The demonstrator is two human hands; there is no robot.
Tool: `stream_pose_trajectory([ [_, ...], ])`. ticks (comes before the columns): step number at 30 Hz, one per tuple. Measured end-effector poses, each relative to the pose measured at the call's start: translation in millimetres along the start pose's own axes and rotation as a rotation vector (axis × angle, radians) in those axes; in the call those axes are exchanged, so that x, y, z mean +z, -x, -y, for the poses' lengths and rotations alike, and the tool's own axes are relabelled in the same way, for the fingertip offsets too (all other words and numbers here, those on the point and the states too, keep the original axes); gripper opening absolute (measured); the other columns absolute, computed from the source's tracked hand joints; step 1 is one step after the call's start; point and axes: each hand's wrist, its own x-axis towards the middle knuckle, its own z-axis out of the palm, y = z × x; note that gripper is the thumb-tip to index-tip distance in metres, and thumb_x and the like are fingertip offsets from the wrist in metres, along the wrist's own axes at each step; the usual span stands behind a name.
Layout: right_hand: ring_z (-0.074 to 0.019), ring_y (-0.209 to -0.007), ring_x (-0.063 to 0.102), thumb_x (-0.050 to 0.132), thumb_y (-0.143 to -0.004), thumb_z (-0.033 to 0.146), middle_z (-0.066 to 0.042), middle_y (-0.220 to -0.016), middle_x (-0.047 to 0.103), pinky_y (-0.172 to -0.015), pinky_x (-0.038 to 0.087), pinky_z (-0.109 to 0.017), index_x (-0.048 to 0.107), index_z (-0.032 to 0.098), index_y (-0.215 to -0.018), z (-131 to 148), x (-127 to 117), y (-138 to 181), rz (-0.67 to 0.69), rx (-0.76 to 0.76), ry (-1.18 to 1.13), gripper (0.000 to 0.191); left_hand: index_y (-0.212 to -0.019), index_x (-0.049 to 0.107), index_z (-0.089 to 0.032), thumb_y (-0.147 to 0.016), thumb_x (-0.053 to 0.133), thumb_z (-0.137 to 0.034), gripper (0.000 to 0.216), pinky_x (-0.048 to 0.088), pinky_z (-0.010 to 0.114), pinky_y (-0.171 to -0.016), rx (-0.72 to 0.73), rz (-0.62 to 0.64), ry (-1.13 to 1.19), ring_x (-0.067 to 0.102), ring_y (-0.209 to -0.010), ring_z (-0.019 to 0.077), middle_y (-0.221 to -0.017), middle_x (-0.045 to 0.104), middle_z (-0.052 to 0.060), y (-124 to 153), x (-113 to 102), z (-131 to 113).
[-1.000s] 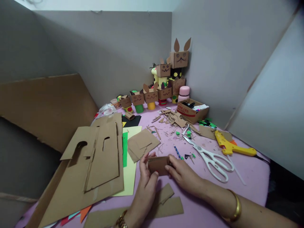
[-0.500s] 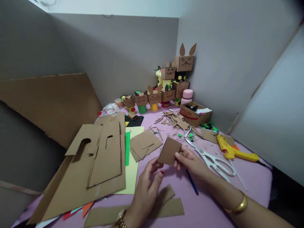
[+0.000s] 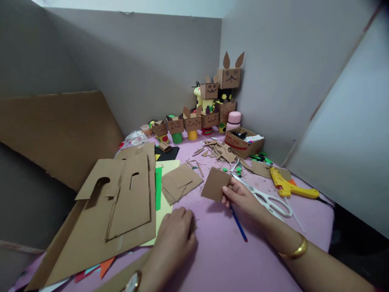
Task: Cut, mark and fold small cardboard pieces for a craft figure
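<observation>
My right hand (image 3: 238,194) pinches a small brown cardboard square (image 3: 215,184) by its right edge, raised a little over the purple tablecloth. Under its wrist side lies a blue pen (image 3: 239,225), with white-handled scissors (image 3: 269,200) just beyond. My left hand (image 3: 176,231) is low over the table, its fingers curled down on cardboard strips (image 3: 129,272); a bit of brown card shows between thumb and fingers, the rest hidden by the hand and forearm. Ahead of the left hand rest several flat cardboard pieces (image 3: 182,182).
Large folded cardboard (image 3: 133,211) covers the left side, above a pale yellow sheet (image 3: 167,202). Rightward lie a yellow glue gun (image 3: 291,186) and a small box (image 3: 243,144). Cardboard scraps (image 3: 221,150) are scattered before several animal-faced box figures (image 3: 192,121) and a pink bottle (image 3: 234,119).
My left hand has left the cardboard square and dropped onto the strips, which have shifted left. The square stays in my right hand. The view has turned slightly right.
</observation>
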Motion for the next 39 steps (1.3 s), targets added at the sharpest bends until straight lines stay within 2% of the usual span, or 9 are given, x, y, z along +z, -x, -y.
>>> stream_pose_trajectory([
  [3,-0.0110,-0.055,0.050,0.055,-0.085,0.040,0.004,-0.064,0.054,-0.050,0.040,-0.022,0.050,0.018,-0.095,6,2,8,0.120,0.019,0.148,0.024,-0.091,0.060,-0.015,-0.068,0.046,-0.008,0.028,0.041,0.046,-0.078,-0.036,-0.101,0.069,0.055,-0.091,0.0318,-0.093,0.062,0.014,-2,0,8],
  [7,-0.0124,-0.061,0.050,0.043,-0.092,0.031,0.003,-0.069,0.053,-0.056,0.040,-0.024,0.048,0.019,-0.090,14,3,26,0.179,-0.014,0.417,0.013,-0.122,0.049,-0.018,-0.086,0.037,-0.019,0.038,0.041,0.043,-0.093,-0.114,-0.276,0.619,0.053,-0.109,0.0250,-0.119,0.058,0.013,-1,12,2],
  [12,-0.0156,-0.071,0.051,0.040,-0.091,0.020,-0.001,-0.078,0.056,-0.064,0.040,-0.026,0.046,0.020,-0.085,13,1,58,0.180,-0.119,0.639,0.009,-0.127,0.048,-0.024,-0.092,0.038,-0.034,0.038,0.032,0.041,-0.105,-0.197,-0.341,1.033,0.047,-0.121,0.0206,-0.131,0.053,0.007,8,23,-17],
  [17,-0.0177,-0.075,0.054,0.037,-0.091,0.018,-0.004,-0.082,0.058,-0.068,0.042,-0.028,0.046,0.021,-0.087,3,9,83,0.206,-0.052,0.690,0.010,-0.133,0.044,-0.029,-0.091,0.039,-0.046,0.046,0.027,0.041,-0.110,-0.422,-0.420,1.412,0.035,-0.132,0.0221,-0.144,0.041,0.003,32,29,-55],
  [19,-0.0187,-0.075,0.055,0.035,-0.092,0.018,-0.005,-0.082,0.059,-0.069,0.042,-0.029,0.044,0.021,-0.086,-2,12,88,0.202,-0.026,0.688,0.010,-0.135,0.042,-0.031,-0.090,0.039,-0.048,0.048,0.016,0.042,-0.114,-0.460,-0.407,1.412,0.026,-0.136,0.0222,-0.146,0.038,0.000,40,35,-73],
  [22,-0.0196,-0.075,0.056,0.034,-0.092,0.019,-0.004,-0.079,0.058,-0.068,0.043,-0.030,0.040,0.022,-0.085,-7,15,90,0.178,-0.028,0.684,0.010,-0.140,0.034,-0.031,-0.091,0.038,-0.047,0.052,0.014,0.041,-0.114,-0.425,-0.371,1.401,0.021,-0.138,0.0210,-0.149,0.032,0.000,44,47,-89],
  [27,-0.0198,-0.076,0.057,0.035,-0.092,0.020,-0.002,-0.075,0.057,-0.070,0.044,-0.030,0.039,0.023,-0.082,-8,16,88,0.165,-0.064,0.673,0.011,-0.145,0.014,-0.030,-0.090,0.044,-0.041,0.063,0.018,0.043,-0.112,-0.355,-0.383,1.397,0.023,-0.137,0.0213,-0.151,0.027,0.006,38,62,-82],
  [32,-0.0184,-0.069,0.056,0.038,-0.091,0.021,-0.001,-0.070,0.057,-0.063,0.043,-0.027,0.042,0.022,-0.083,-9,18,89,0.124,-0.096,0.648,0.009,-0.130,0.041,-0.018,-0.087,0.049,-0.038,0.048,0.028,0.044,-0.108,-0.379,-0.495,1.361,0.038,-0.129,0.0260,-0.139,0.043,0.015,37,64,-76],
  [39,-0.0155,-0.057,0.049,0.039,-0.090,0.022,0.000,-0.066,0.053,-0.054,0.037,-0.025,0.043,0.021,-0.080,-7,29,96,0.008,-0.188,0.676,0.011,-0.142,0.025,-0.016,-0.084,0.054,-0.039,0.068,0.018,0.041,-0.113,-0.388,-0.519,1.207,0.019,-0.138,0.0254,-0.151,0.024,0.013,39,67,-92],
])
